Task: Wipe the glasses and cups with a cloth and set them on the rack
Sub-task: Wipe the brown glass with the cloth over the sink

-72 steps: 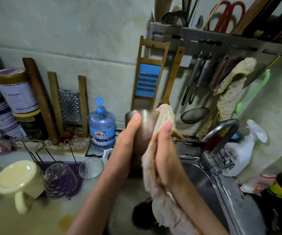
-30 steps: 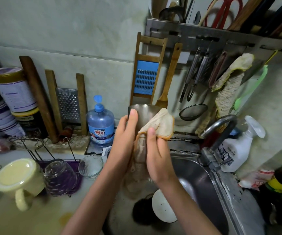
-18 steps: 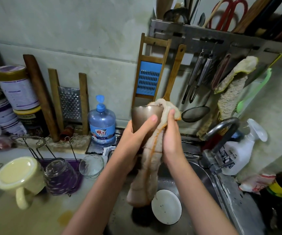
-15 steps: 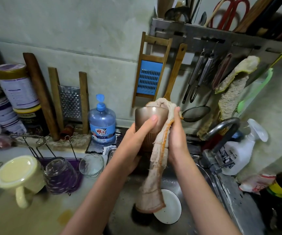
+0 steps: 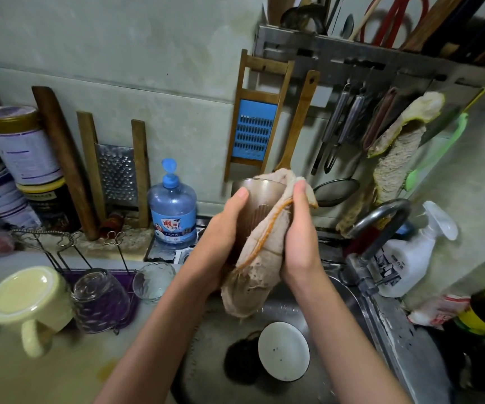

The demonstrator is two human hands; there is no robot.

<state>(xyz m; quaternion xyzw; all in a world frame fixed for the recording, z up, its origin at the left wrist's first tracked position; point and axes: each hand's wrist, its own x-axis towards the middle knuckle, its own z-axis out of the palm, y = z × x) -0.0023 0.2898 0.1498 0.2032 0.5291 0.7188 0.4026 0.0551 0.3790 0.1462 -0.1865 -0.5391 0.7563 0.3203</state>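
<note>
At the left of the worktop (image 5: pixel 16 380), a cream mug (image 5: pixel 28 301) and a clear glass (image 5: pixel 100 298) stand upside down on the rack (image 5: pixel 132 301). Above the sink (image 5: pixel 349 298), the left hand (image 5: pixel 221 237) has its fingers wrapped round the upright brown glass (image 5: pixel 260 199). The right hand (image 5: pixel 299 243) has its fingers clamping the cloth (image 5: pixel 260 266) against the glass's right side. A white bowl (image 5: pixel 283 354) lies in the sink below.
</note>
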